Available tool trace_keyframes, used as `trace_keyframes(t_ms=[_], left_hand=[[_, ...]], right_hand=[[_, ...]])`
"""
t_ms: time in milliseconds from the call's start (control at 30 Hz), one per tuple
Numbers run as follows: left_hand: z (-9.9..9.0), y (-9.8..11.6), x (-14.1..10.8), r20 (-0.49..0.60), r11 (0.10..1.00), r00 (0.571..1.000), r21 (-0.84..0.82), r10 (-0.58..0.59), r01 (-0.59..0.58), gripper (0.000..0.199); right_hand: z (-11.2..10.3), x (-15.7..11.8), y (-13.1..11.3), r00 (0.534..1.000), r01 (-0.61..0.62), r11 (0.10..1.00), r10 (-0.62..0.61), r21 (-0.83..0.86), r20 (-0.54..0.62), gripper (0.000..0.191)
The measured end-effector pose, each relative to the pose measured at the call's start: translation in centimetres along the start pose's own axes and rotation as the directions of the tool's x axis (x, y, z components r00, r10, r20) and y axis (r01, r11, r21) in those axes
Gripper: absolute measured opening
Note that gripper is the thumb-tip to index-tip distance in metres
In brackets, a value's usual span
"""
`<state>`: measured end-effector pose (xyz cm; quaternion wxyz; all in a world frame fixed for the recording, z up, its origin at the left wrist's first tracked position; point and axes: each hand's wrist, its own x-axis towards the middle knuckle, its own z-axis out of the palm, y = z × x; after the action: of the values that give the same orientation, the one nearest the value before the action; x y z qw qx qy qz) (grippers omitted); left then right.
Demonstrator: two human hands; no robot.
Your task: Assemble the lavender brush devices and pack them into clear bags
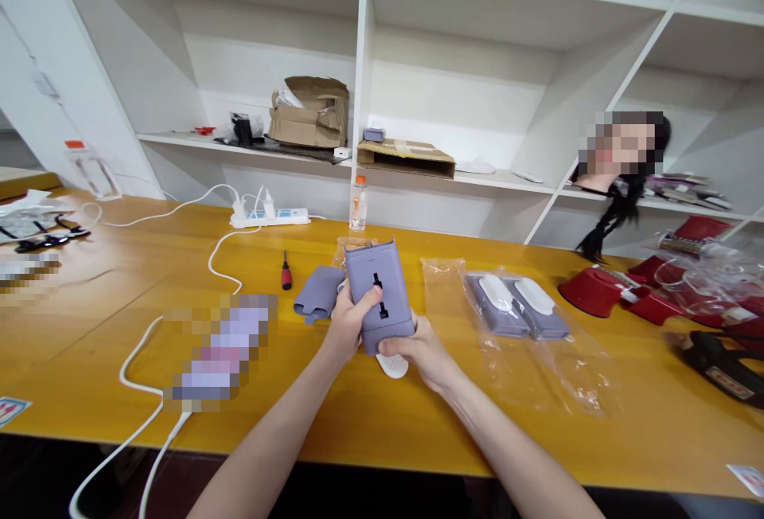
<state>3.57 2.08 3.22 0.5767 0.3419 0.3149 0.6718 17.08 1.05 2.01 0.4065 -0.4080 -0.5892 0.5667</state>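
Both left hand [344, 326] and right hand [421, 352], grip clamped on a matte lavender plastic travel adapter [378, 284]

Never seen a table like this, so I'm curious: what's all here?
Travel adapter: one, grey, held above table.
Casing piece: one, grey, left of adapter.
Oval cover: one, white, under adapter.
Screwdriver: one, red-black, on table.
Power strip: one, white, far table edge.
Bottle: one, orange-capped, behind adapter.
Bagged units: two, grey-white, right of adapter.
Cardboard boxes: two, brown, on shelves.
Red pieces: several, red, far right.
Left hand: one, bare, on adapter.
Right hand: one, bare, on adapter.
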Motion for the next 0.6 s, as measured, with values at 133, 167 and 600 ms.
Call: trace_keyframes(t_ms=[133,167,600], left_hand=[[-0.6,0.8,-0.1,0.371,0.978,0.922,-0.124,-0.110,0.166,0.050],[-0.6,0.9,-0.1,0.421,0.973,0.900,-0.138,-0.113,0.186,0.050],[-0.1,0.3,-0.6,0.319,0.983,0.945,-0.134,-0.078,0.127,0.048]], right_hand=[[-0.3,-0.3,-0.3,0.987,-0.109,0.984,0.091,0.138,0.136,0.029],[-0.3,-0.3,-0.3,0.982,-0.132,0.979,0.108,0.154,0.158,0.027],[-0.7,-2.4,-1.1,0.989,-0.101,0.983,0.083,0.154,0.122,0.050]])
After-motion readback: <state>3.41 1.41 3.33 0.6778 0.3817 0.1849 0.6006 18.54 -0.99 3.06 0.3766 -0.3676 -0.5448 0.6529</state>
